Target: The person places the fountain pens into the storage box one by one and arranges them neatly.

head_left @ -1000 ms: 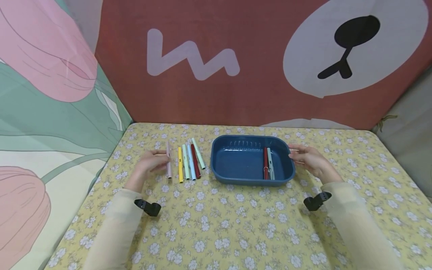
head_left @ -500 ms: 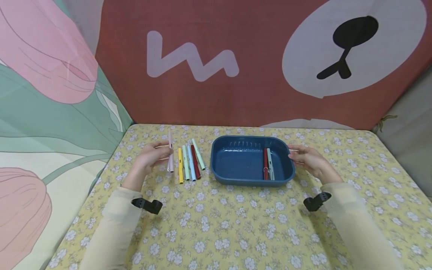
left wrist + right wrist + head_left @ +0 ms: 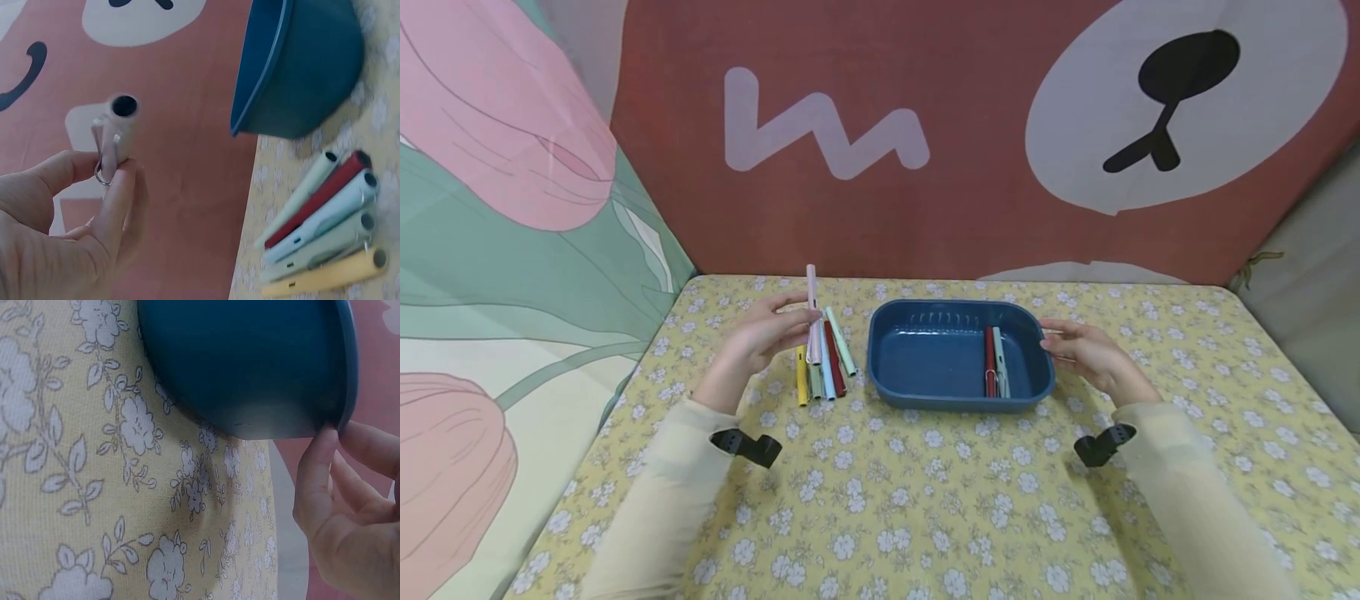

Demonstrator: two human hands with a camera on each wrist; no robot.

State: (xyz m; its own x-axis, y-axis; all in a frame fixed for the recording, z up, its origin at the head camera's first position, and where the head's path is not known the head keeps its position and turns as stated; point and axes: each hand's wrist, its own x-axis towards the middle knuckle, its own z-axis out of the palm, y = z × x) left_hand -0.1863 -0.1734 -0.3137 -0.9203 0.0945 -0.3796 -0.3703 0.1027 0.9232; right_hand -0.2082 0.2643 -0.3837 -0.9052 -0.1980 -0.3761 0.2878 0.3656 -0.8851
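My left hand [image 3: 767, 332] pinches a pale pink pen [image 3: 812, 287] between thumb and fingers, raised over the row of pens. In the left wrist view the pen's open end [image 3: 124, 106] and metal clip face the camera. Below it lie a yellow pen [image 3: 802, 385], a light blue pen [image 3: 828, 375], a dark red pen [image 3: 837, 367] and two light green ones, one partly hidden. At the right end of a blue plastic tub [image 3: 925, 406], my right hand [image 3: 1090, 354] grips the rim with thumb and fingertips [image 3: 326, 440]. Inside, a red pen [image 3: 989, 358] lies beside a grey-green pen [image 3: 1001, 367].
A yellow flowered cloth [image 3: 887, 500] covers the table. Behind it stands a red printed backdrop [image 3: 970, 208], with another flower-printed sheet [image 3: 550, 292] on the left. The tub stands right of the loose pens.
My left hand has lifted the pink pen from the left end of the row and carried it right, over the other pens. The right hand and tub have stayed in place.
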